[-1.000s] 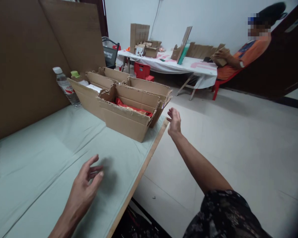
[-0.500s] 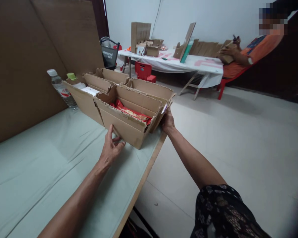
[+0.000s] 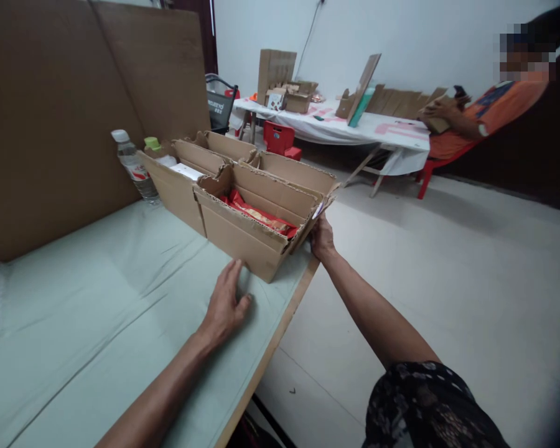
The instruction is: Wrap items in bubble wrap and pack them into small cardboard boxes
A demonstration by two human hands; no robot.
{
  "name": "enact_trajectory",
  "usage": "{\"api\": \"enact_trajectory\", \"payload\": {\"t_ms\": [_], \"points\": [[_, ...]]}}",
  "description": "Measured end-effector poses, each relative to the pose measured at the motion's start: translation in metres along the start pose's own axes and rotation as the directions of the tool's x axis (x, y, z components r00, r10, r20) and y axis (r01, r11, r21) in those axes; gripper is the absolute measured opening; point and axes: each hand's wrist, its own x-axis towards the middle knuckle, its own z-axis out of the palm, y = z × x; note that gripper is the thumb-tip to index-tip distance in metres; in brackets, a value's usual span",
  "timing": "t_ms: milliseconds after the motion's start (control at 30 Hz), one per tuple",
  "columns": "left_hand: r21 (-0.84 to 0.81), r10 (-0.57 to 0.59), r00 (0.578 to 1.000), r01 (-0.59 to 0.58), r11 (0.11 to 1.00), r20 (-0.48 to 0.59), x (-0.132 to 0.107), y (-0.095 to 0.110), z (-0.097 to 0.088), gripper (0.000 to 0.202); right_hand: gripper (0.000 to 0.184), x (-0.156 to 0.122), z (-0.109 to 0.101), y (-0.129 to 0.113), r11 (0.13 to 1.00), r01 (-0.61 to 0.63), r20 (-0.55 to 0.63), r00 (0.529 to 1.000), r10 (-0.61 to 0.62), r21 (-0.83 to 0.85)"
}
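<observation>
Nearest: our left hand (image 3: 226, 305) lay open and flat on the table (image 3: 98, 298), palm down on the pale green cloth. Its fingertips were at the foot of the front box (image 3: 242, 239); we couldn't tell if they touched it. Our right hand (image 3: 322, 236) was out past the table's edge, clamped on that box's right end under the flap, fingers mostly hidden by cardboard. The hands were well apart, with the box between them.

The front box sat at the table's right edge, flaps open, with a red packet (image 3: 259, 214) lying inside. A second box (image 3: 177, 186) touched it on the left, also open, with something white (image 3: 186, 171) in it. Another open box (image 3: 228, 146) stood behind. A water bottle (image 3: 133, 163) stood upright just beside the second box, with a green cap (image 3: 152, 142) near it. Big cardboard sheets (image 3: 51, 112) leaned along the table's left side.

Far across the floor was a long table (image 3: 392, 130) with a white cover and cardboard pieces on top, and a red stool (image 3: 280, 138) by it. A person in an orange shirt (image 3: 494, 109) sat at its right end, holding cardboard.
</observation>
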Motion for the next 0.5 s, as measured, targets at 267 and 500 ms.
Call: {"api": "enact_trajectory", "payload": {"t_ms": [267,500], "points": [[0.436,0.045,0.954,-0.177,0.883,0.295,-0.082,0.026,-0.033,0.051,0.030,-0.075,-0.026,-0.018,0.985,0.089,-0.234,0.965,-0.122,-0.146],[0.487,0.037,0.933,-0.221,0.845,0.358,-0.144,0.055,-0.062,0.057,0.014,-0.193,-0.012,-0.025,0.718,0.569,0.299,0.822,-0.484,-0.401]]}}
